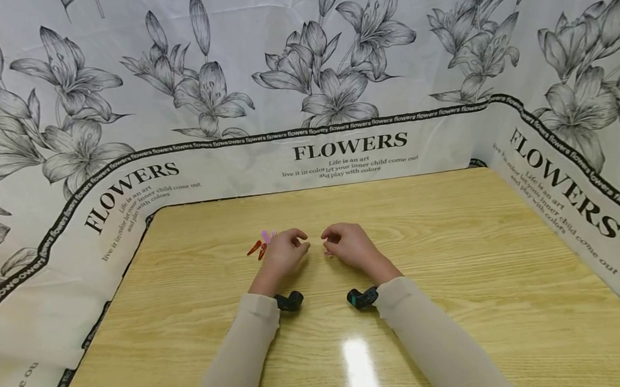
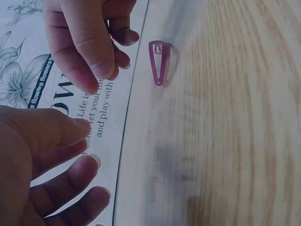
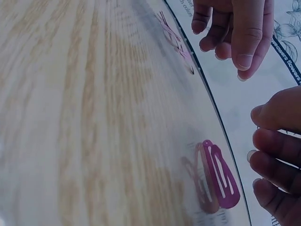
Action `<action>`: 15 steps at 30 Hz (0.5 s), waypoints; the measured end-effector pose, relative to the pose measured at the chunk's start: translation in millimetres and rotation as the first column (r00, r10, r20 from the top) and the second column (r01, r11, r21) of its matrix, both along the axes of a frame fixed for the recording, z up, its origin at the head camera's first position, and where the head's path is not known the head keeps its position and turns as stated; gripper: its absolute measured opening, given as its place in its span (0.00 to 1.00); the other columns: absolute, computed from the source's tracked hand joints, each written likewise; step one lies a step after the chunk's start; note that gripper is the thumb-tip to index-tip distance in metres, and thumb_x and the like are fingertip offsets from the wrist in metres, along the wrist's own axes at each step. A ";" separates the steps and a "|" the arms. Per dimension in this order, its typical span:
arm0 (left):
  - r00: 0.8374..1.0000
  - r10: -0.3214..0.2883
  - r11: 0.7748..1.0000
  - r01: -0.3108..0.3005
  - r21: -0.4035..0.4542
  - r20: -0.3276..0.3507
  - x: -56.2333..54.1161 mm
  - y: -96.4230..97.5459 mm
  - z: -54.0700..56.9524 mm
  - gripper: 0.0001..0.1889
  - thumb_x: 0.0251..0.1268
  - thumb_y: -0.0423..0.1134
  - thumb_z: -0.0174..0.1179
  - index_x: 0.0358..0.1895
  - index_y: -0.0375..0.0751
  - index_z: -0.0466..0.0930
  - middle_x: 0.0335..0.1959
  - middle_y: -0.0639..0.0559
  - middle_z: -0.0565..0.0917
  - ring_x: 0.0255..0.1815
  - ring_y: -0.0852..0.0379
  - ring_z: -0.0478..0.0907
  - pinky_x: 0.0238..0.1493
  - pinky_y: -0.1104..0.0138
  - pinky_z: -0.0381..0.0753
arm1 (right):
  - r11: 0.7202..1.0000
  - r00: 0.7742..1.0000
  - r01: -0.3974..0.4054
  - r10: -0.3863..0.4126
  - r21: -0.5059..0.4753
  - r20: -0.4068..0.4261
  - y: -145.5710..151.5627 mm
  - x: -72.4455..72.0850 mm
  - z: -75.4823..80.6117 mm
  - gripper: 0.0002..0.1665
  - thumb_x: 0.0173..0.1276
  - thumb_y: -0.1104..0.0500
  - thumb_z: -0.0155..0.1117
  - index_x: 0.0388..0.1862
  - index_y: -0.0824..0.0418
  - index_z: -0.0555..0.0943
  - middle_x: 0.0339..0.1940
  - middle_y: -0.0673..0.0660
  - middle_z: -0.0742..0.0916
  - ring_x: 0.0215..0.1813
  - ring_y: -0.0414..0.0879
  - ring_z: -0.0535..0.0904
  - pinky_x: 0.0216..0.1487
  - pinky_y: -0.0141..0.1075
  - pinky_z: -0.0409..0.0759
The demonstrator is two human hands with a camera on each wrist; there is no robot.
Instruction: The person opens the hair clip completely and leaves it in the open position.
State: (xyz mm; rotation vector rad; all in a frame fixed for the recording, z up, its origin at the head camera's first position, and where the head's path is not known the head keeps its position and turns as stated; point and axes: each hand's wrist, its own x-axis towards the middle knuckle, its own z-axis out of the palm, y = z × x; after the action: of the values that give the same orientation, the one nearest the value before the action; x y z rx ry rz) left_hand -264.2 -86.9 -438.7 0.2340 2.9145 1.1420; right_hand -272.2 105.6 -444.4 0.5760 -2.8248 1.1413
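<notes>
My left hand [image 1: 287, 252] hovers over the table with loosely bent fingers and nothing in them. Across a small gap from it, my right hand [image 1: 348, 242] is likewise bare, thumb and fingertips apart. Beneath the right hand's fingers lies a magenta snap hair clip [image 3: 223, 181], mostly covered in the head view but whole in the left wrist view [image 2: 153, 61]. Red hair clips [image 1: 254, 248] and a lilac one [image 1: 265, 237] lie together just left of the left hand, which partly hides the group.
Both hands are over a wood-grain table [image 1: 458, 303]. A white flower-printed cloth [image 1: 350, 154] borders its back and sides. Each wrist wears a small black camera, one on the left [image 1: 290, 301] and one on the right [image 1: 362, 298].
</notes>
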 end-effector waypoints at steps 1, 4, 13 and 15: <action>1.000 0.009 1.000 -0.009 0.001 0.002 0.9 -1.8 1.3 0.12 0.66 0.44 0.61 0.49 0.44 0.83 0.32 0.51 0.81 0.26 0.58 0.73 0.28 0.67 0.72 | 1.000 1.000 -0.005 0.005 -0.001 0.004 -1.6 -0.1 1.0 0.12 0.67 0.58 0.63 0.48 0.59 0.84 0.39 0.52 0.86 0.41 0.44 0.81 0.45 0.42 0.79; 0.999 0.036 0.999 -0.036 -0.002 0.004 3.2 -7.2 4.0 0.12 0.65 0.44 0.62 0.48 0.45 0.83 0.32 0.52 0.81 0.26 0.57 0.73 0.28 0.67 0.72 | 1.000 1.000 -0.022 0.022 0.008 0.013 -6.0 -0.4 4.2 0.14 0.67 0.57 0.62 0.50 0.58 0.84 0.43 0.52 0.85 0.46 0.46 0.80 0.48 0.43 0.79; 0.998 0.066 0.998 -0.066 0.014 0.023 6.8 -17.7 6.8 0.12 0.65 0.43 0.62 0.49 0.44 0.83 0.32 0.51 0.81 0.26 0.57 0.73 0.28 0.67 0.72 | 0.996 0.998 -0.063 0.061 0.063 0.027 -17.9 -4.2 7.7 0.14 0.68 0.55 0.63 0.50 0.57 0.84 0.48 0.53 0.85 0.51 0.48 0.79 0.53 0.45 0.78; 0.997 0.077 0.997 -0.077 0.015 0.022 7.5 -19.8 6.9 0.12 0.64 0.43 0.62 0.48 0.44 0.83 0.32 0.51 0.81 0.25 0.57 0.73 0.27 0.68 0.72 | 0.995 0.997 -0.073 0.071 0.070 0.025 -20.7 -4.5 8.3 0.13 0.68 0.56 0.63 0.49 0.57 0.84 0.48 0.53 0.85 0.51 0.48 0.79 0.53 0.45 0.78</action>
State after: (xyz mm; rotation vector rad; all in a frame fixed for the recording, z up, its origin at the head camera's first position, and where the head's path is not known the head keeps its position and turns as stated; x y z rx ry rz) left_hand -256.7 -106.7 -431.8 0.1093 2.9209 1.1708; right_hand -276.7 84.9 -436.2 0.6796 -2.8959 1.0690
